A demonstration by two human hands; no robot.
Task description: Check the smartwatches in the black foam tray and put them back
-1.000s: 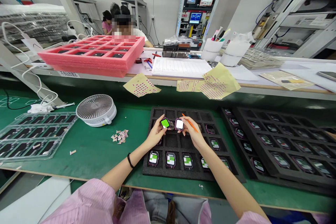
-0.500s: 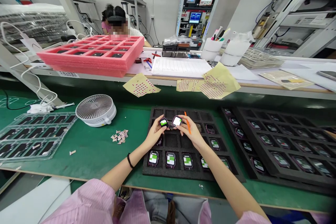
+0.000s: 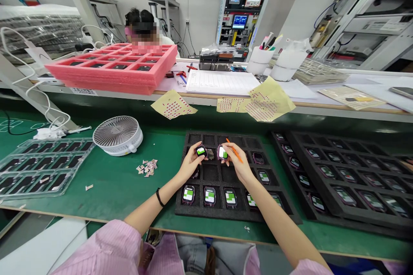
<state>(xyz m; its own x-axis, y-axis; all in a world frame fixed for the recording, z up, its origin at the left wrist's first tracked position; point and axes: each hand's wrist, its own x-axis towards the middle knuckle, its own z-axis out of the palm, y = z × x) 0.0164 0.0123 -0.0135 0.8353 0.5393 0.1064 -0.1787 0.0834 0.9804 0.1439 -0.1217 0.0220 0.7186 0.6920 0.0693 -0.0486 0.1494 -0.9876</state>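
Observation:
Above the black foam tray (image 3: 213,209), my left hand (image 3: 191,160) grips a small watch (image 3: 201,151) with a lit green and white screen. My right hand (image 3: 237,161) pinches a second watch (image 3: 222,152), its screen mostly white, and an orange stick (image 3: 235,150) lies across the same hand. The two watches are apart. Several lit watches sit in the tray's front row, among them one (image 3: 209,196) below my hands. Part of the tray's upper rows is hidden by my hands.
A round fan (image 3: 118,135) stands left of the tray, near small loose pieces (image 3: 147,167). Clear trays (image 3: 45,166) lie at far left, stacked foam trays (image 3: 335,180) at right. A pink foam tray (image 3: 106,78) rests on the shelf; a person (image 3: 145,30) sits behind it.
My right hand and its watch have moved slightly right, away from the left watch. The orange stick has tilted flatter. The person behind has lowered their head.

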